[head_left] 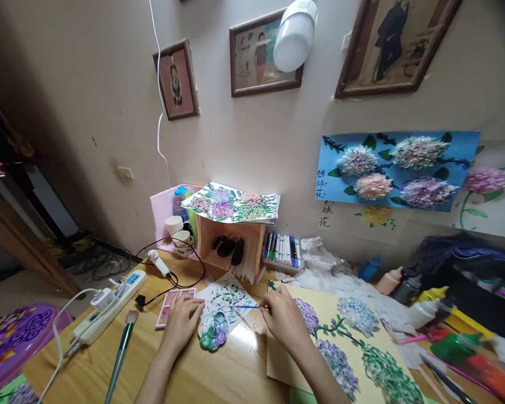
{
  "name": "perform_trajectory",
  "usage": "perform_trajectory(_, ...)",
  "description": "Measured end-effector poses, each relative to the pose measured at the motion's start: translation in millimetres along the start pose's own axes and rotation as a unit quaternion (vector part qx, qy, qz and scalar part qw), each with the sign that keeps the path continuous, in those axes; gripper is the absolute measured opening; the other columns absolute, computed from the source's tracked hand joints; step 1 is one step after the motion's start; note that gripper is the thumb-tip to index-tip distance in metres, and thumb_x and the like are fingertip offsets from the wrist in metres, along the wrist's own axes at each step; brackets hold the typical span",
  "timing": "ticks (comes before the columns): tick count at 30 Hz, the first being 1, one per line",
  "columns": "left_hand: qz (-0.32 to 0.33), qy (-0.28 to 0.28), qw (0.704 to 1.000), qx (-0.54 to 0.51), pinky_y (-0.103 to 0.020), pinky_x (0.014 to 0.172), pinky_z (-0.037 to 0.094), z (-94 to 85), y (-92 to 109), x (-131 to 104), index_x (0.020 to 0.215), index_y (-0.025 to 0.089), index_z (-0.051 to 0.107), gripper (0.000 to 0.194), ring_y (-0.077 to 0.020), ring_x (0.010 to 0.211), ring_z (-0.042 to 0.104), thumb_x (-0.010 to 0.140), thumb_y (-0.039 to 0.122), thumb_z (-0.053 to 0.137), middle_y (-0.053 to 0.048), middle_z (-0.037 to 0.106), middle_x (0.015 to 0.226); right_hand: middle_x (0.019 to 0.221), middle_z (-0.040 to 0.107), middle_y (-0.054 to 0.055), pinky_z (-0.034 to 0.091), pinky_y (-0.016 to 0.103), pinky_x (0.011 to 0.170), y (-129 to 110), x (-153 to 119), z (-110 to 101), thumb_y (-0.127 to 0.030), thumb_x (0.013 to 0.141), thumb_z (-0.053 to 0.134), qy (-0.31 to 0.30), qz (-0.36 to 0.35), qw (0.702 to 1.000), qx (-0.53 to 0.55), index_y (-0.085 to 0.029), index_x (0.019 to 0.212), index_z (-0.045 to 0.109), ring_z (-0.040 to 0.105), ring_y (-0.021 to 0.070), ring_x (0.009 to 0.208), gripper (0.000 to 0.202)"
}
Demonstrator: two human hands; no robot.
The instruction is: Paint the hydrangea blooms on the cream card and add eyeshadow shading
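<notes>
My right hand pinches a thin blue paintbrush, its tip pointing left over a white sheet covered in green and purple dabs. My left hand lies flat, fingers stretched out, partly on a pink card. Just right of it sits a flower-shaped palette smeared with green, purple and white paint. Under my right wrist is a cream painting with raised purple, blue and green flower clusters, partly hidden by my forearm.
A large brush and a power strip lie on the left. Behind are paper cups, a pink box topped with a flower painting, and markers. Paint bottles crowd the right side.
</notes>
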State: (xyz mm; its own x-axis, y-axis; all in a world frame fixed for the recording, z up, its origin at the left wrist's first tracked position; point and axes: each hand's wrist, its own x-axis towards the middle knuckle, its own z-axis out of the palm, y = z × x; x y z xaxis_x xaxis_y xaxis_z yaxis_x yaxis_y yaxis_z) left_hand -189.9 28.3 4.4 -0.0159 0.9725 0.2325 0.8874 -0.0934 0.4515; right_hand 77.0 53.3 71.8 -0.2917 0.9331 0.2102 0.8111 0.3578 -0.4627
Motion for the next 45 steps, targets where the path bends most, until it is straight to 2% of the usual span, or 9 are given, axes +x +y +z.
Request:
perform_trajectory(3,0.003,0.003,1.000,-0.001,-0.054,0.105,0.020,0.4,0.1,-0.3,0.089,0.030,0.073,0.030,-0.0258,0.100,0.055,0.087,0.037,0.044,-0.001,0.071,0.099,0.077,0.065,0.005,0.038,0.028,0.073,-6.9,-1.3,5.6,-0.011,0.080,0.050,0.020,-0.008,1.000,0.004,-0.020,0.073,0.063,0.053,0.0214,0.087,0.017)
perform_trajectory(7,0.006,0.007,1.000,-0.007,-0.054,0.105,0.020,0.2,0.3,-1.0,0.090,0.030,0.073,0.030,-0.0259,0.101,0.055,0.087,0.036,0.044,-0.002,0.071,0.099,0.076,0.062,0.007,0.038,0.027,0.070,-4.1,-5.3,17.0,-0.007,0.073,0.052,-0.019,0.020,1.000,-0.010,-0.019,0.068,0.064,0.055,0.0219,0.087,0.018)
perform_trajectory(10,0.008,0.004,1.000,-0.008,-0.054,0.105,0.022,-0.5,0.5,-1.3,0.088,0.029,0.073,0.029,-0.0260,0.102,0.055,0.087,0.035,0.044,-0.002,0.071,0.100,0.076,0.060,0.007,0.038,0.027,0.068,1.2,-8.2,14.4,-0.006,0.071,0.052,-0.035,0.037,0.999,-0.020,-0.020,0.069,0.065,0.056,0.0220,0.083,0.018)
perform_trajectory(16,0.007,0.006,1.000,-0.002,-0.055,0.106,0.020,-0.4,0.4,-1.9,0.090,0.029,0.073,0.030,-0.0261,0.103,0.054,0.087,0.035,0.044,-0.002,0.071,0.100,0.077,0.060,0.006,0.038,0.026,0.070,-6.0,-10.1,10.6,-0.009,0.077,0.050,0.013,0.002,1.000,0.005,-0.020,0.072,0.062,0.055,0.0205,0.083,0.017)
perform_trajectory(22,0.006,0.004,1.000,-0.001,-0.055,0.106,0.020,0.5,-1.0,-0.9,0.091,0.030,0.073,0.029,-0.0262,0.102,0.055,0.086,0.035,0.044,-0.002,0.071,0.100,0.080,0.061,0.008,0.037,0.025,0.066,0.0,-13.8,13.7,-0.004,0.070,0.053,-0.063,0.025,0.998,-0.020,-0.019,0.072,0.066,0.057,0.0206,0.082,0.020)
perform_trajectory(28,0.005,-0.001,1.000,-0.002,-0.054,0.105,0.021,-0.2,-2.1,0.6,0.090,0.031,0.073,0.029,-0.0262,0.101,0.055,0.086,0.039,0.045,-0.002,0.071,0.100,0.080,0.062,0.008,0.038,0.026,0.069,-4.2,-12.7,6.1,-0.011,0.079,0.050,-0.027,0.004,0.999,-0.043,-0.020,0.076,0.064,0.057,0.0215,0.086,0.017)
perform_trajectory(33,0.012,0.001,1.000,0.011,-0.053,0.106,0.018,1.1,-4.6,1.0,0.090,0.029,0.073,0.030,-0.0260,0.103,0.055,0.087,0.037,0.044,-0.002,0.071,0.101,0.076,0.064,0.013,0.039,0.029,0.065,-11.1,-28.7,19.1,-0.006,0.076,0.048,-0.075,0.035,0.993,-0.080,-0.016,0.076,0.066,0.061,0.0251,0.080,0.021)
perform_trajectory(39,0.020,0.004,0.999,0.027,-0.052,0.103,0.023,-0.4,0.4,-1.4,0.091,0.026,0.072,0.030,-0.0265,0.104,0.055,0.086,0.035,0.044,-0.004,0.070,0.103,0.085,0.064,0.012,0.042,0.030,0.064,-27.7,-41.1,37.7,-0.018,0.088,0.040,-0.063,0.071,0.993,-0.073,-0.017,0.095,0.062,0.062,0.0237,0.078,0.023)
perform_trajectory(45,0.038,-0.008,0.998,0.046,-0.051,0.102,0.023,-0.2,2.5,0.4,0.093,0.021,0.071,0.033,-0.0281,0.107,0.053,0.086,0.036,0.042,-0.006,0.069,0.105,0.087,0.065,0.015,0.043,0.031,0.066,-35.6,-51.8,45.3,-0.028,0.088,0.046,-0.087,0.084,0.992,-0.041,-0.014,0.102,0.060,0.061,0.0266,0.086,0.024)
